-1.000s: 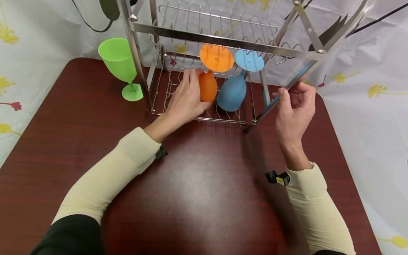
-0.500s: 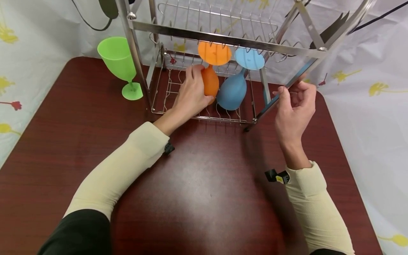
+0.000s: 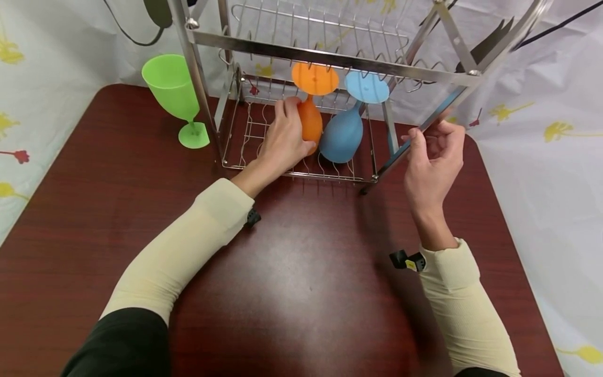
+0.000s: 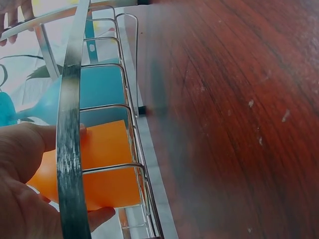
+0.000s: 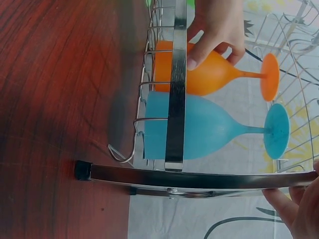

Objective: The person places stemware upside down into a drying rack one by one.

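Note:
An orange plastic goblet (image 3: 311, 125) stands upside down on the lower shelf of a metal dish rack (image 3: 301, 51), foot uppermost. My left hand (image 3: 281, 137) grips its bowl from the left side, thumb in front. Close at its right, a blue goblet (image 3: 342, 139) is also inverted and leans a little. On the rack's right side bar, my right hand (image 3: 432, 170) holds with the thumb in front and fingers partly hidden behind. The right wrist view shows both bowls' rims down at the shelf wires, the orange goblet (image 5: 209, 72) beside the blue one.
A green goblet (image 3: 173, 91) stands upright on the dark wood table (image 3: 282, 283), left of the rack. The rack's upper wire shelf (image 3: 325, 23) overhangs the goblets. A dark fork-shaped utensil (image 3: 485, 50) hangs at the right side.
My left hand has shifted slightly right with the orange goblet, which now stands straighter, its bowl nearer the blue one. The last half second shows almost no movement. My right hand stays on the rack.

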The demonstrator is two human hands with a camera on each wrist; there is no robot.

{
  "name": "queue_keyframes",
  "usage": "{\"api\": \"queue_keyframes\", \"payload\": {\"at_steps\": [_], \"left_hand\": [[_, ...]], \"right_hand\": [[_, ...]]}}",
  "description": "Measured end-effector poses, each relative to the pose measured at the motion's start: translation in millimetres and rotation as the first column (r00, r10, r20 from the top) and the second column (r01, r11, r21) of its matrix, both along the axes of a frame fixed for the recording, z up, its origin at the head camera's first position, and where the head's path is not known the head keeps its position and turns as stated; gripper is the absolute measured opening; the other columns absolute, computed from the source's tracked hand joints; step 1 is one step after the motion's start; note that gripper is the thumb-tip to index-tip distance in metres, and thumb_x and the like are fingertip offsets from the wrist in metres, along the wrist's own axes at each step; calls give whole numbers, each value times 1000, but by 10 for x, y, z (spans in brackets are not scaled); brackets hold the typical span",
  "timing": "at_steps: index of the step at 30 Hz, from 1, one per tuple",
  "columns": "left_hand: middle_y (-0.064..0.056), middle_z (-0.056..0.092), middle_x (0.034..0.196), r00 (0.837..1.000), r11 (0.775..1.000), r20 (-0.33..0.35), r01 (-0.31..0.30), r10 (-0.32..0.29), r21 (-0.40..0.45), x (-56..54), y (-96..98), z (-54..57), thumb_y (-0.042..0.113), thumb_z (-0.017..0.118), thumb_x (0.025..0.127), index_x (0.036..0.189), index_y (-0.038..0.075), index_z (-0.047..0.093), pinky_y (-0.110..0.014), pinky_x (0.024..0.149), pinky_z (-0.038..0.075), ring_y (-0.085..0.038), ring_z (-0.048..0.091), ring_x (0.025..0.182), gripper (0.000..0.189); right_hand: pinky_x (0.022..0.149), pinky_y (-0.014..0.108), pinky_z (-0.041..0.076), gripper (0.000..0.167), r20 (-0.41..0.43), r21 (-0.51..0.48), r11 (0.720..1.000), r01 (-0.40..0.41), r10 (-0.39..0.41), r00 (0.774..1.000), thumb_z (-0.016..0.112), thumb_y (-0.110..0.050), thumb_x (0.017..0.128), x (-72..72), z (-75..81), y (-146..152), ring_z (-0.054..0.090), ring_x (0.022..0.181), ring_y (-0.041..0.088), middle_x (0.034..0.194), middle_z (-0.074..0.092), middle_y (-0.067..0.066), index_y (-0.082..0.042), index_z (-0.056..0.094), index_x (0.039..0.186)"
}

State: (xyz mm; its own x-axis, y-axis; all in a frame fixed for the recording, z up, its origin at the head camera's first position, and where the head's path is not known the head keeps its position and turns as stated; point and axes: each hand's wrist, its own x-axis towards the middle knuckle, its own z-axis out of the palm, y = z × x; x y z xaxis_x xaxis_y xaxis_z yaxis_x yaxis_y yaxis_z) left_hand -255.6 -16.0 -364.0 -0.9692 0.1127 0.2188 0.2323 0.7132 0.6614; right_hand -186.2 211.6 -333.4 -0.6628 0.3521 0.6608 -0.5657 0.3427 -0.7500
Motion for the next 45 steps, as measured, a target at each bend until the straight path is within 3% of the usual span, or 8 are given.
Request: {"api": "queue_keyframes", "payload": {"at_steps": [21, 27, 35, 41, 45], "left_hand": [[-18, 34, 131, 1000, 1000, 0, 24, -24, -18, -25, 40, -54, 19, 84, 72, 142, 7, 27, -39, 88, 53, -34, 57, 107, 91], [-19, 36, 135, 1000, 997, 0, 2, -2, -74, 2, 36, -38, 29, 84, 73, 145, 8, 24, -42, 86, 54, -34, 56, 111, 96], [-19, 30, 148, 999, 984, -51, -19, 10, -179, 122, 29, 110, 43, 79, 77, 148, 3, 18, -45, 92, 52, -33, 54, 119, 102], [-14, 30, 153, 994, 988, -107, -53, 38, -143, 254, 31, 247, 49, 69, 84, 152, 5, 12, -45, 99, 45, -30, 49, 126, 99], [-10, 32, 153, 987, 993, -153, -58, 41, -103, 338, 17, 300, 50, 64, 88, 151, 7, 16, -43, 101, 42, -25, 44, 131, 90]], "right_hand": [[60, 21, 47, 16, 8, 3, 1000, 6, -6, 1000, 65, -5, 91, -14, -34, 33, 67, 78, 21, 92, 65, 19, -4, 56, 105], [60, 21, 47, 16, 5, -1, 1000, 0, 0, 1000, 64, -5, 91, -11, -34, 29, 67, 78, 20, 93, 64, 19, -5, 55, 104], [61, 22, 47, 15, -10, -13, 1000, -5, 5, 1000, 64, -3, 91, -25, -24, 33, 66, 78, 21, 93, 64, 17, -5, 55, 103], [62, 22, 48, 15, -8, -10, 1000, -1, 1, 1000, 64, -3, 91, -34, -22, 26, 66, 78, 18, 93, 63, 22, -6, 55, 103], [63, 23, 48, 15, -8, -16, 1000, -1, 1, 1000, 64, -2, 91, -30, -23, 18, 66, 78, 18, 93, 63, 23, -6, 55, 103]]}}
